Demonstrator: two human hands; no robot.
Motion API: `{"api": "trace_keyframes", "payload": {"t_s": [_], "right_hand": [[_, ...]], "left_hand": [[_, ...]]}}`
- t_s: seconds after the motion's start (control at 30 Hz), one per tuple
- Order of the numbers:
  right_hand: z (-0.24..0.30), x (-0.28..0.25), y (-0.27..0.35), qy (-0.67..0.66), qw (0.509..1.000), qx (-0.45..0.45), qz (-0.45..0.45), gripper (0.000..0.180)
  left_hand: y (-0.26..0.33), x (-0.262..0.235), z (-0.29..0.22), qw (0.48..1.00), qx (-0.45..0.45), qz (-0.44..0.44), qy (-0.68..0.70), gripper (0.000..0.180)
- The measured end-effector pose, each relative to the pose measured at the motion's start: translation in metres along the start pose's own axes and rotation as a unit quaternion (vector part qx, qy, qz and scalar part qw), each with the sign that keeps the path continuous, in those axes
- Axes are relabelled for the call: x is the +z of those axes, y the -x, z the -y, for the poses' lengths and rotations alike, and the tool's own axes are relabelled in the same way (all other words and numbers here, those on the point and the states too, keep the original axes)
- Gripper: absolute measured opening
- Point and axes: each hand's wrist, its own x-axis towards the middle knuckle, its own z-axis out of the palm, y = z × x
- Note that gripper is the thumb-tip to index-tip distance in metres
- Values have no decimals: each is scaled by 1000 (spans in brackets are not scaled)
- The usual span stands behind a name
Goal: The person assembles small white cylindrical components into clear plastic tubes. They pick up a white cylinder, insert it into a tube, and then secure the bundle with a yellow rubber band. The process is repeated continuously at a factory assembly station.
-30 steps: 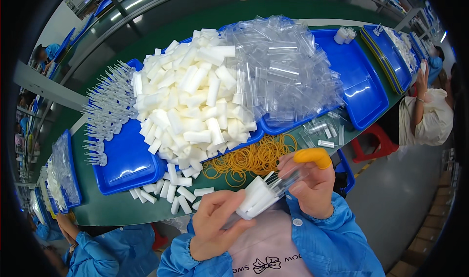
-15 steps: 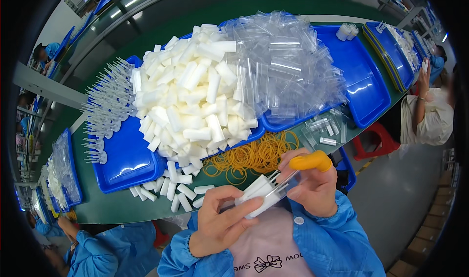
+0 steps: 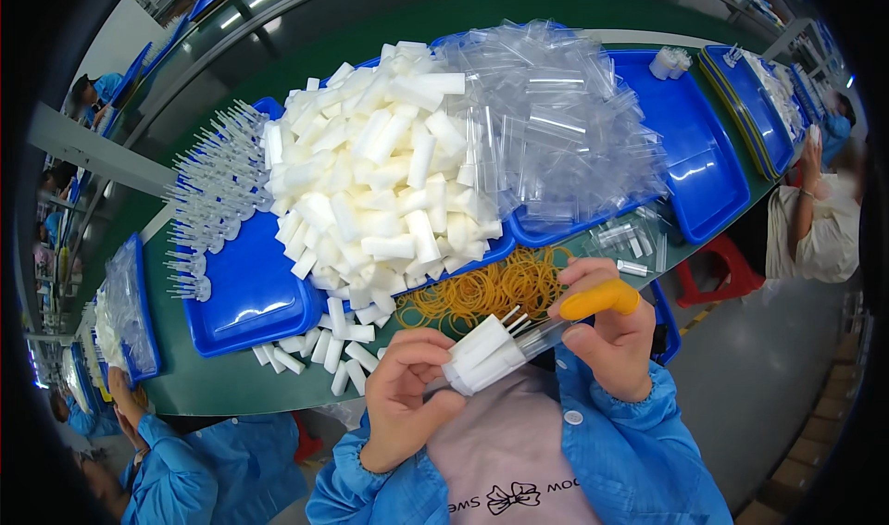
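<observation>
My left hand (image 3: 403,400) pinches the lower end of a bundle of white foam pieces (image 3: 480,351), tilted up to the right. Several thin white rods (image 3: 515,319) stick out of its upper end. In my right hand (image 3: 607,335) is a clear plastic tube (image 3: 539,340), its near end at the rods and the foam. An orange-yellow finger cot (image 3: 600,301) covers one right fingertip. Beyond my hands lies a heap of yellow rubber bands (image 3: 491,289). My fingers partly hide both ends of what I hold.
Behind stand a large heap of white foam pieces (image 3: 380,173) and a pile of clear tubes (image 3: 565,127). White rodded parts (image 3: 218,182) fill part of a blue tray (image 3: 250,303) at left. Another blue tray (image 3: 708,173) stands right. A red stool (image 3: 722,270) and co-workers flank the table.
My left fingers have drawn back toward the bundle's lower end, uncovering more foam. My right hand has shifted slightly right with the tube. The whole view has moved a little.
</observation>
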Motion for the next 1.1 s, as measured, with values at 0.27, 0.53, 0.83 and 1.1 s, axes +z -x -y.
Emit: {"api": "trace_keyframes", "payload": {"t_s": [0.27, 0.53, 0.83, 1.1], "right_hand": [[-2, 9, 5, -80, 997, 1, 15, 19], [-5, 27, 17, -51, 998, -8, 23, 18], [3, 22, 9, -36, 998, -19, 48, 22], [-6, -57, -12, 351, 935, -4, -60, 26]], "left_hand": [[2, 2, -3, 1000, 8, -28, 7, 40], [7, 7, 2, 999, 28, -18, -1, 39], [1, 2, -1, 998, 26, 30, -49, 47], [4, -12, 3, 997, 18, -76, 2, 49]]}}
